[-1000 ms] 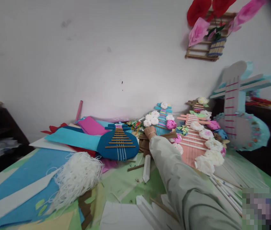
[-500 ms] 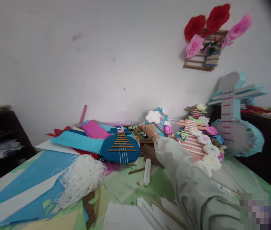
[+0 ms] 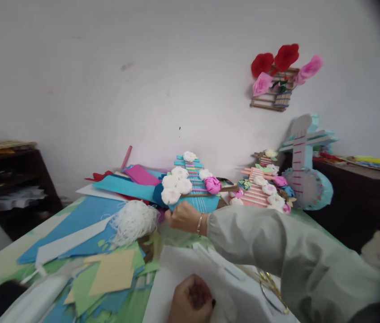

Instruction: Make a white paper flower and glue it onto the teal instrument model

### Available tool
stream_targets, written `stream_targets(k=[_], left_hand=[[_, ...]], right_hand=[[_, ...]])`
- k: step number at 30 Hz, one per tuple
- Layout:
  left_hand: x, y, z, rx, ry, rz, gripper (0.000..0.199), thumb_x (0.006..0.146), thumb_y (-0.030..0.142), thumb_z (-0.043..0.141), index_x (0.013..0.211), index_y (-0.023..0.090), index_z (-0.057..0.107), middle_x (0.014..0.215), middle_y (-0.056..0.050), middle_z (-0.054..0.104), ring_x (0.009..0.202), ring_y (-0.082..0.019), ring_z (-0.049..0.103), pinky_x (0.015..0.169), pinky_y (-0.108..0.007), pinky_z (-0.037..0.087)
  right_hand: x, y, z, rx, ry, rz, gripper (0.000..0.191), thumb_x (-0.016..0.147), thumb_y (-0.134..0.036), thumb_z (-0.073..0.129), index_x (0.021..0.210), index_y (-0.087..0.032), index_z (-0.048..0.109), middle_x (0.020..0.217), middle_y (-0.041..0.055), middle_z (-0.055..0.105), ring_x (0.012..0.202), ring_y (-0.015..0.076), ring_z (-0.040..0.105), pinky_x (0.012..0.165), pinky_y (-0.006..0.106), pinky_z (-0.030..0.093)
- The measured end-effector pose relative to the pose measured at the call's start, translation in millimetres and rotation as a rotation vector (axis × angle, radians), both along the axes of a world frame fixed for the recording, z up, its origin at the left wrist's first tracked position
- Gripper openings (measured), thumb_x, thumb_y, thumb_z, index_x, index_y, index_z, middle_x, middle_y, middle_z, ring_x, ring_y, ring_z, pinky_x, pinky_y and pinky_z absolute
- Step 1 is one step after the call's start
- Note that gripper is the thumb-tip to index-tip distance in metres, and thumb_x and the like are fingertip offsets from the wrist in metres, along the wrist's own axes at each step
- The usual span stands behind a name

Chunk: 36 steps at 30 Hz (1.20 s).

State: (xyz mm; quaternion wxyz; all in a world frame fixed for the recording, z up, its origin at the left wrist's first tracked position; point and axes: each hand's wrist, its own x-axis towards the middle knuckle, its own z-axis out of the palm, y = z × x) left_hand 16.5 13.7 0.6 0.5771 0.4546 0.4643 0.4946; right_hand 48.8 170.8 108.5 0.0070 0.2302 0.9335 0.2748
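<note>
My right hand is closed on the lower edge of a blue paper instrument, which stands upright over the middle of the table. White strings, thin crossbars, white paper flowers and a pink paper flower decorate its front. The fingertips are partly hidden. Low in the picture, my left hand is curled closed over a white sheet, and nothing shows inside it.
A tangle of white string and cut paper pieces lie left. Behind are blue paper strips. A pink flowered instrument and a pale blue one stand right. Scissors lie beneath my right sleeve.
My right hand has drawn the blue flowered instrument from the back towards me and to the left, hiding most of the dark blue one. My left hand has come into view; the view has shifted.
</note>
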Motion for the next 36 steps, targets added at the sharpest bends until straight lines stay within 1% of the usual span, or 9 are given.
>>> stream_targets(k=[5,12,15,19,23,26,30,33,36], left_hand=[[7,-15,6.8,0.095,0.082,-0.039,0.015,0.053,0.003,0.052,0.062,0.015,0.052,0.06,0.002,0.052,0.059,-0.011,0.05,0.058,-0.022,0.041],[-8,-18,9.3,0.24,0.164,0.037,0.008,0.06,0.011,0.051,0.066,0.016,0.051,0.064,0.0,0.053,0.063,-0.013,0.051,0.06,-0.023,0.042],[-14,-15,12.5,0.264,0.176,0.052,0.007,0.06,0.012,0.052,0.066,0.016,0.052,0.062,0.001,0.052,0.06,-0.012,0.05,0.056,-0.021,0.041],[-23,-10,18.1,0.275,0.169,0.073,0.011,0.061,0.012,0.053,0.069,0.015,0.059,0.062,0.0,0.055,0.061,-0.012,0.052,0.057,-0.021,0.041],[-36,-2,22.7,0.27,0.156,0.196,0.011,0.064,0.017,0.059,0.075,0.015,0.062,0.066,0.0,0.059,0.063,-0.011,0.055,0.061,-0.021,0.044],[-43,3,23.3,0.205,0.187,0.206,0.02,0.073,0.023,0.057,0.089,0.015,0.065,0.061,0.002,0.058,0.053,-0.01,0.051,0.052,-0.021,0.041],[-42,4,20.8,0.241,0.186,0.172,0.023,0.078,0.028,0.056,0.093,0.013,0.066,0.068,-0.002,0.066,0.06,-0.012,0.059,0.062,-0.024,0.046],[-39,2,17.0,0.21,0.212,0.135,0.021,0.076,0.028,0.06,0.089,0.014,0.068,0.066,-0.003,0.068,0.065,-0.015,0.064,0.064,-0.026,0.048],[-37,1,12.9,0.151,0.22,0.125,0.018,0.071,0.028,0.065,0.083,0.014,0.068,0.071,-0.005,0.07,0.065,-0.017,0.066,0.064,-0.028,0.05]], right_hand=[[-18,-41,-40.2,-0.16,-0.049,0.082,0.015,0.086,-0.011,0.049,0.076,-0.011,0.059,0.065,0.0028,0.063,0.059,0.0136,0.058,0.05,0.025,0.042],[-33,-57,-45.8,-0.294,-0.077,0.115,0.019,0.085,-0.012,0.046,0.076,-0.01,0.063,0.068,0.0114,0.068,0.064,0.0206,0.063,0.046,0.025,0.036],[-30,-55,-37.0,-0.334,-0.117,0.171,0.018,0.087,-0.017,0.046,0.088,-0.015,0.064,0.071,0.0078,0.069,0.063,0.0185,0.063,0.049,0.025,0.037],[-4,-47,-6.3,-0.4,-0.108,0.203,0.018,0.084,-0.024,0.052,0.098,-0.022,0.063,0.07,0.0039,0.068,0.061,0.016,0.06,0.053,0.024,0.036],[47,-48,28.9,-0.396,0.132,-0.009,0.02,0.086,-0.018,0.046,0.094,-0.016,0.064,0.072,0.0053,0.066,0.065,0.0153,0.058,0.06,0.025,0.036],[94,-64,39.0,-0.435,0.233,-0.139,0.021,0.085,-0.015,0.044,0.092,-0.015,0.064,0.071,0.0031,0.064,0.064,0.0141,0.057,0.061,0.025,0.038],[144,-107,18.0,-0.631,0.371,-0.309,0.018,0.079,-0.026,0.061,0.096,-0.022,0.064,0.086,0.0027,0.066,0.075,0.0168,0.061,0.068,0.028,0.043],[158,-141,-14.4,-0.672,0.474,-0.368,0.045,0.071,-0.038,0.071,0.112,-0.023,0.058,0.105,0.0085,0.063,0.097,0.0245,0.059,0.08,0.037,0.047],[152,-165,-44.9,-0.665,0.565,-0.451,0.067,0.068,-0.045,0.072,0.124,-0.016,0.049,0.115,0.0143,0.057,0.108,0.0295,0.053,0.087,0.044,0.046]])
